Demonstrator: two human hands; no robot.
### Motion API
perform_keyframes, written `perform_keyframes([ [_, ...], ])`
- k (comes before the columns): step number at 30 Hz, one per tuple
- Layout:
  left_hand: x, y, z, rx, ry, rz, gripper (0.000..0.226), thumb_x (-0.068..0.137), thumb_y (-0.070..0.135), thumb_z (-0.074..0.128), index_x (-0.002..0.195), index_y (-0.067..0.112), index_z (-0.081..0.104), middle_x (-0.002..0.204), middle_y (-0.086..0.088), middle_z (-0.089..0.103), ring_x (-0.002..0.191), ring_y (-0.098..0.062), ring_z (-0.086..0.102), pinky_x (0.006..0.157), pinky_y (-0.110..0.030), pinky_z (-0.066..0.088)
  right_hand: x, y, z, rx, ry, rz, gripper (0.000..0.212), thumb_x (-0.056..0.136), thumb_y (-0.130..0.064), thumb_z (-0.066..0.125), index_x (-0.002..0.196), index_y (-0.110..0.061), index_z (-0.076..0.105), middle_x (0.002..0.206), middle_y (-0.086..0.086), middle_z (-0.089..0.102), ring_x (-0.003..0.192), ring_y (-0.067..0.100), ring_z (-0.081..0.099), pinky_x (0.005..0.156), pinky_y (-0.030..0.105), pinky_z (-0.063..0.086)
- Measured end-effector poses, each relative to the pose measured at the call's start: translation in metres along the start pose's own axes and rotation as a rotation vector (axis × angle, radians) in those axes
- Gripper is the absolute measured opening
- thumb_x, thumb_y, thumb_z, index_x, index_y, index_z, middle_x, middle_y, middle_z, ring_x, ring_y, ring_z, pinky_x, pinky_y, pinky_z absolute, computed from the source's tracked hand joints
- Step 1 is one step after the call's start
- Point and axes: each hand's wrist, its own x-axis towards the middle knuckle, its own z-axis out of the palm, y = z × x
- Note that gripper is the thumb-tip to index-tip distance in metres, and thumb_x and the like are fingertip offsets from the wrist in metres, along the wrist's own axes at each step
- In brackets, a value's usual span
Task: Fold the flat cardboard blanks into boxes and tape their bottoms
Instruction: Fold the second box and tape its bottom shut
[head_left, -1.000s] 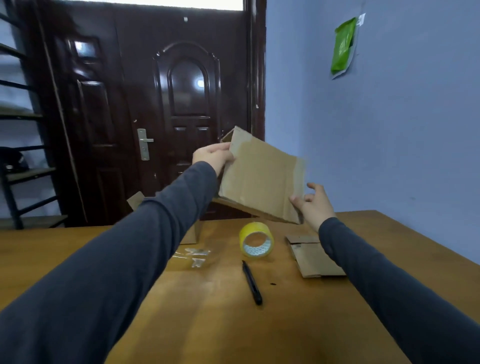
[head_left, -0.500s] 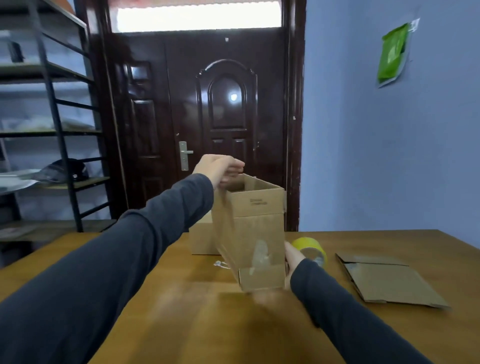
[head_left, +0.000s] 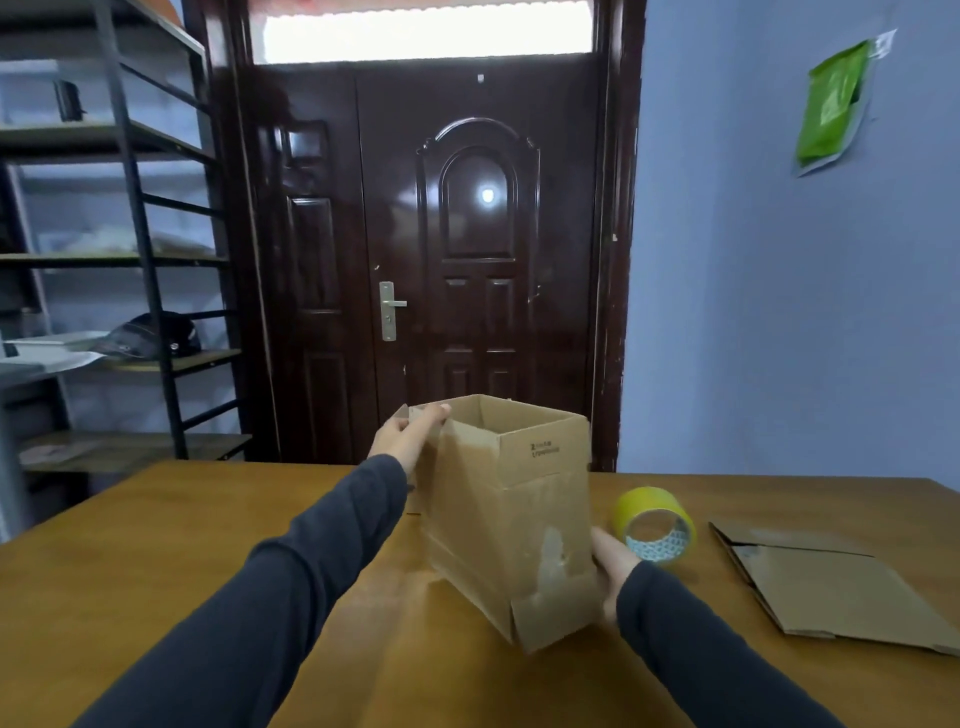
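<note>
1. The left grip (head_left: 410, 435) is closed in a pinch on the open cardboard box (head_left: 506, 525). Thumb and fingers (head_left: 434, 411) clamp the top rim at its left corner.
2. The right grip (head_left: 613, 567) lies against the lower right side of the box, near its bottom end. Only the heel of the hand and the wrist show. The fingers are hidden behind the cardboard, so how far they curl cannot be told.
3. The box sits between the two grips, squared open and tilted, with its open mouth up and turned toward the far edge of the bench (head_left: 208, 545). Its lower end points toward the near edge, with a short flap showing there. Whether that end touches the bench cannot be told.
4. The box is over the middle of the bench. A pale scuffed patch marks its near face and small print sits under the rim.
5. A yellow tape roll (head_left: 653, 522) stands on edge just right of the box, close behind the right grip.
6. The flat blanks (head_left: 836, 590) lie stacked toward the right edge of the bench, apart from the roll.
7. Past the far edge stand a dark door (head_left: 467, 260) and, to the left, a shelf rack (head_left: 145, 249). A green packet (head_left: 834, 104) hangs on the blue wall.
</note>
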Motion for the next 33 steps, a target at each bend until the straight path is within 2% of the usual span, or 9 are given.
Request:
perform_keyframes([
  [5,0.005,-0.016,0.007,0.043,0.064,0.053,0.061,0.071,0.066,0.059,0.11,0.02,0.048,0.106,0.0,0.055,0.103,-0.024,0.053,0.096,-0.042,0.044,0.027,-0.007,0.006,-0.156,0.38,-0.229,0.038,0.094,-0.037,0.045,0.104,-0.005,0.063,0.097,0.014,0.065,0.089,0.03,0.059,0.09,0.042,0.046],
  [8,0.007,-0.029,0.013,0.112,0.126,0.096,0.078,0.068,0.07,0.058,0.123,0.015,0.049,0.119,-0.004,0.055,0.104,-0.024,0.054,0.093,-0.04,0.046,0.022,-0.006,0.01,-0.194,0.735,-0.573,0.037,0.102,-0.029,0.033,0.092,-0.005,0.059,0.095,0.014,0.061,0.088,0.031,0.053,0.084,0.038,0.04],
  [11,0.004,-0.036,0.024,0.12,0.223,0.126,0.096,0.055,0.079,0.05,0.128,0.016,0.046,0.121,-0.004,0.052,0.112,-0.027,0.051,0.098,-0.047,0.045,0.01,-0.006,0.019,-0.155,0.829,-0.814,0.036,0.103,-0.037,0.029,0.098,-0.01,0.051,0.086,0.005,0.056,0.082,0.025,0.053,0.079,0.039,0.043],
  [15,-0.001,-0.039,0.03,0.127,0.269,0.141,0.096,0.054,0.082,0.046,0.126,0.019,0.047,0.119,-0.002,0.053,0.114,-0.026,0.049,0.099,-0.048,0.043,-0.004,-0.001,0.03,-0.213,0.69,-1.019,0.029,0.101,-0.039,0.032,0.089,-0.019,0.049,0.08,-0.001,0.052,0.077,0.02,0.052,0.069,0.036,0.045],
  [18,-0.005,-0.041,0.033,0.131,0.241,0.187,0.086,0.056,0.083,0.045,0.121,0.026,0.049,0.115,0.004,0.057,0.113,-0.023,0.049,0.1,-0.047,0.042,-0.01,0.003,0.033,-0.416,0.51,-1.096,0.03,0.098,-0.046,0.032,0.1,-0.03,0.058,0.102,-0.012,0.053,0.097,0.008,0.052,0.082,0.027,0.043],
  [23,-0.006,-0.051,0.031,0.122,0.101,0.292,0.062,0.062,0.087,0.049,0.104,0.042,0.053,0.11,0.011,0.06,0.11,-0.018,0.052,0.097,-0.045,0.045,-0.014,-0.003,0.028,-0.452,0.373,-0.852,0.045,0.094,-0.061,0.028,0.122,-0.034,0.05,0.125,-0.007,0.048,0.121,0.014,0.045,0.107,0.044,0.039],
  [27,0.001,-0.057,0.015,0.104,-0.107,0.356,0.053,0.069,0.081,0.053,0.097,0.039,0.068,0.106,0.007,0.07,0.102,-0.016,0.064,0.091,-0.04,0.052,-0.016,-0.02,0.014,-0.456,0.227,-0.713,0.066,0.079,-0.078,0.032,0.128,-0.036,0.049,0.132,-0.007,0.048,0.124,0.017,0.046,0.108,0.047,0.039],
  [30,0.008,-0.052,0.003,0.127,-0.152,0.399,0.049,0.08,0.065,0.054,0.088,0.021,0.073,0.101,0.0,0.07,0.093,-0.016,0.065,0.083,-0.031,0.051,-0.017,-0.032,0.001,-0.669,0.204,-0.795,0.031,0.094,-0.051,0.048,0.118,-0.032,0.052,0.124,-0.007,0.054,0.117,0.015,0.051,0.089,0.025,0.045],
  [33,0.013,-0.048,0.004,0.172,-0.129,0.329,0.03,0.087,0.047,0.06,0.078,0.019,0.065,0.088,0.001,0.062,0.086,-0.017,0.058,0.072,-0.028,0.045,-0.014,-0.041,-0.003,-0.674,0.261,-0.824,0.052,0.092,-0.034,0.06,0.138,-0.027,0.036,0.14,-0.003,0.04,0.116,0.013,0.05,0.088,0.024,0.043],
])
